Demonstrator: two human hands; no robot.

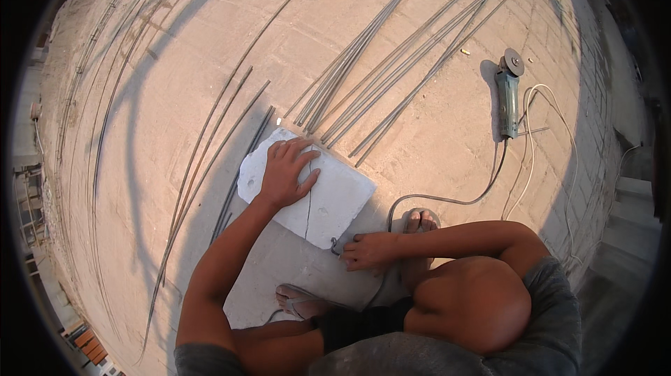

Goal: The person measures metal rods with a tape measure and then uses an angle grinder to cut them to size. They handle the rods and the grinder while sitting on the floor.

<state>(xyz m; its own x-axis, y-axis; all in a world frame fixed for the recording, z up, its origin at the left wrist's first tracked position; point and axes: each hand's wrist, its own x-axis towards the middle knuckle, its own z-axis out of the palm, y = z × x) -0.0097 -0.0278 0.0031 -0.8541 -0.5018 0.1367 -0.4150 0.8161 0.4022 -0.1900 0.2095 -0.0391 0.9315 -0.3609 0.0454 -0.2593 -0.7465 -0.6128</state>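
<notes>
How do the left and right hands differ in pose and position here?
The left hand lies on the white slab with fingers spread; the right hand has its fingers bent and closer together. The left hand is by the slab's far edge; the right hand is beside its near corner. Both are bare.

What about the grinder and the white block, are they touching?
Apart. The head view shows a wide stretch of ground between the grinder and the white block.
</notes>
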